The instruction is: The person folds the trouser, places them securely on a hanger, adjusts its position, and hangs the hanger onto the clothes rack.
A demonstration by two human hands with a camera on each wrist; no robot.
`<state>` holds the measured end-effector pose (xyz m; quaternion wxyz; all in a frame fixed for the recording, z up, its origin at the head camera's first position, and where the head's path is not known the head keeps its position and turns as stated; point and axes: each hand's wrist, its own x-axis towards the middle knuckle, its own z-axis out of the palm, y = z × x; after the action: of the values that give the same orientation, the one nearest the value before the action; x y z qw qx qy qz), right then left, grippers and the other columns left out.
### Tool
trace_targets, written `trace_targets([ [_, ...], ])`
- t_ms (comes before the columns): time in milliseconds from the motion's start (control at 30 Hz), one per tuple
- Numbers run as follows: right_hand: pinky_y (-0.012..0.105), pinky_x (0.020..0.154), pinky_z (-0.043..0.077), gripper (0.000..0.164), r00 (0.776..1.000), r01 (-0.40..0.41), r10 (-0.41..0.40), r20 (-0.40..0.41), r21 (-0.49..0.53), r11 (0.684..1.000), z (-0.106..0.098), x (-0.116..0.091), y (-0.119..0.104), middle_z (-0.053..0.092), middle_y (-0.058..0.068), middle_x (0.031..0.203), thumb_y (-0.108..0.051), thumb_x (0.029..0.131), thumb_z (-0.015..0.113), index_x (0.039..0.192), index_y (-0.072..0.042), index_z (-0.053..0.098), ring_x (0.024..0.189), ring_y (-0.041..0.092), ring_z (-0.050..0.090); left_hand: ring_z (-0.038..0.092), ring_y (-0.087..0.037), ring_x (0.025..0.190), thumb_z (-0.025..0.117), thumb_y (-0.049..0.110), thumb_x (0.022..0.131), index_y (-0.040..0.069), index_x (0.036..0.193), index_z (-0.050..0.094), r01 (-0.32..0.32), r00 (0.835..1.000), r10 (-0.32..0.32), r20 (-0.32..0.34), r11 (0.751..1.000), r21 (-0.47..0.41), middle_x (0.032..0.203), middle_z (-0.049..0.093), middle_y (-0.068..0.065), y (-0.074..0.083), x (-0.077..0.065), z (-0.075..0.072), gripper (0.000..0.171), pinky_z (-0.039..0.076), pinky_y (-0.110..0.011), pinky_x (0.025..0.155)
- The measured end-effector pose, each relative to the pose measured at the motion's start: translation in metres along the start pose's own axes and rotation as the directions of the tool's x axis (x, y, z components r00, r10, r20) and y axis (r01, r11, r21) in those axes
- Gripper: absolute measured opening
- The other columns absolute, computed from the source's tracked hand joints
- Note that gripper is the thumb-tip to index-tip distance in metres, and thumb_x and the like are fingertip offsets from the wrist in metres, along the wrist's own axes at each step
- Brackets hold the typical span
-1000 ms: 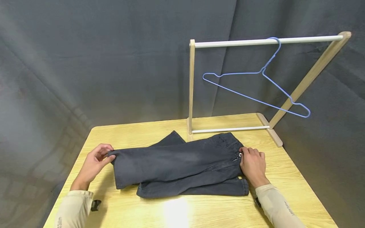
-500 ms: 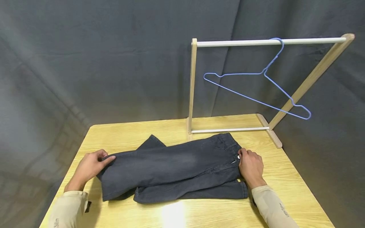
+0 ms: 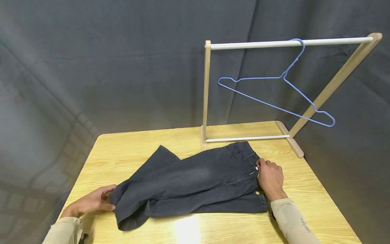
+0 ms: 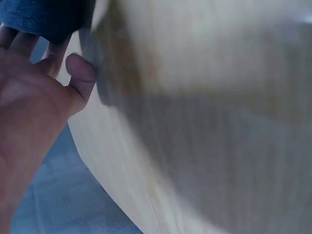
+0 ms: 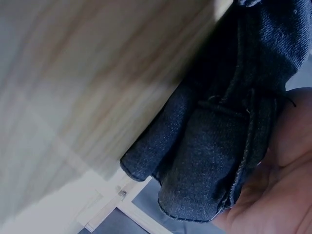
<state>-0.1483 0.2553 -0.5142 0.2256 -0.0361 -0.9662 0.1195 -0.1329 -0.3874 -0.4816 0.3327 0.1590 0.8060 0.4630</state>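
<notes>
A pair of dark jeans point(image 3: 195, 179) lies across the wooden table, waistband to the right and legs to the left. My left hand point(image 3: 92, 201) holds the end of the upper leg, thumb and fingers spread at its edge; the leg's opening gapes toward the table's front. In the left wrist view, dark cloth point(image 4: 46, 17) covers the fingertips of that hand. My right hand point(image 3: 270, 178) grips the waistband beside a metal button. The right wrist view shows the waistband point(image 5: 253, 126) bunched against the palm. Another leg's hem point(image 3: 169, 152) sticks out behind, and folded cloth lies along the front.
Behind the jeans stands a wooden rack point(image 3: 207, 95) with a white top rail point(image 3: 259, 44) and a white lower bar point(image 3: 246, 138). A blue wire hanger point(image 3: 256, 100) hangs from the rail. Grey curtains point(image 3: 122, 67) surround the table point(image 3: 122, 145).
My left hand has moved left and toward the table's front, swinging the leg's end with it. More of the leg behind shows. My right hand stays at the waistband.
</notes>
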Motion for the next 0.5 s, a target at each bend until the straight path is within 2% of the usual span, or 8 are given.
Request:
trace_targets([
  [67,0.054,0.073,0.042,0.007,1.000,0.005,-0.005,0.011,0.002,1.000,-0.001,0.001,0.000,0.066,0.018,0.081,-0.010,0.093,0.062,0.090,-0.004,0.063,0.079,0.042,0.062,0.053,-0.005,0.123,0.075,0.018,0.088,-0.009,0.152,0.023,-0.006,1.000,0.007,-0.016,0.998,0.056,0.147,0.029,-0.043,-0.002,-0.004,0.006,0.086,0.046,-0.015,0.089],
  [133,0.055,0.073,0.042,0.007,1.000,0.007,-0.007,0.025,0.002,1.000,-0.002,0.002,0.001,0.066,0.017,0.081,-0.010,0.094,0.062,0.091,-0.004,0.064,0.079,0.041,0.062,0.038,0.013,0.126,0.079,0.023,0.084,-0.001,0.155,0.022,-0.031,0.998,0.037,-0.049,0.994,0.104,0.151,0.027,-0.038,-0.005,-0.007,0.010,0.094,0.036,-0.008,0.091],
  [200,0.055,0.073,0.042,0.006,0.999,0.004,-0.004,0.037,0.002,1.000,-0.003,0.002,0.002,0.066,0.017,0.080,-0.009,0.093,0.062,0.091,-0.005,0.064,0.079,0.041,0.062,0.030,0.023,0.125,0.080,0.024,0.081,0.005,0.156,0.023,-0.115,0.991,0.124,-0.059,0.984,0.138,0.151,0.034,-0.029,-0.009,-0.007,0.014,0.096,0.029,-0.005,0.096],
  [267,0.055,0.073,0.042,0.005,0.999,0.000,0.000,0.048,0.000,1.000,-0.003,0.002,0.004,0.066,0.017,0.080,-0.009,0.093,0.062,0.091,-0.005,0.064,0.078,0.041,0.062,0.033,0.023,0.127,0.079,0.018,0.083,0.004,0.156,0.020,-0.202,0.976,0.210,-0.055,0.971,0.130,0.151,0.041,-0.021,-0.015,-0.008,0.015,0.095,0.032,-0.005,0.098],
  [333,0.055,0.073,0.042,0.005,0.999,-0.002,0.002,0.052,0.001,1.000,-0.003,0.001,0.006,0.066,0.017,0.080,-0.009,0.093,0.062,0.091,-0.005,0.064,0.078,0.041,0.062,0.047,0.014,0.123,0.075,0.007,0.085,-0.003,0.153,0.020,-0.283,0.956,0.289,-0.056,0.954,0.105,0.140,0.052,-0.017,-0.021,-0.007,0.014,0.088,0.042,-0.009,0.094],
  [367,0.056,0.073,0.042,0.005,0.999,0.000,0.000,0.051,0.003,1.000,-0.003,0.001,0.007,0.066,0.017,0.080,-0.009,0.093,0.062,0.091,-0.004,0.064,0.078,0.041,0.062,0.054,0.010,0.116,0.073,0.004,0.085,-0.005,0.150,0.023,-0.300,0.948,0.309,-0.075,0.947,0.111,0.131,0.058,-0.013,-0.024,-0.007,0.012,0.082,0.047,-0.012,0.089],
  [433,0.056,0.073,0.042,0.005,0.999,-0.001,0.001,0.040,0.003,1.000,-0.003,0.000,0.010,0.066,0.017,0.081,-0.008,0.093,0.062,0.092,-0.004,0.065,0.079,0.041,0.062,0.060,0.004,0.097,0.072,0.000,0.085,-0.010,0.141,0.031,-0.293,0.944,0.307,-0.119,0.948,0.125,0.113,0.062,-0.009,-0.027,-0.007,0.008,0.070,0.052,-0.018,0.075],
  [500,0.056,0.072,0.043,0.004,1.000,0.007,-0.007,0.018,0.005,1.000,-0.003,-0.001,0.011,0.067,0.018,0.081,-0.007,0.092,0.063,0.092,-0.004,0.065,0.078,0.042,0.062,0.058,0.001,0.084,0.072,0.001,0.085,-0.010,0.130,0.041,-0.218,0.958,0.239,-0.156,0.966,0.141,0.100,0.060,-0.008,-0.026,-0.008,0.002,0.056,0.050,-0.021,0.068],
])
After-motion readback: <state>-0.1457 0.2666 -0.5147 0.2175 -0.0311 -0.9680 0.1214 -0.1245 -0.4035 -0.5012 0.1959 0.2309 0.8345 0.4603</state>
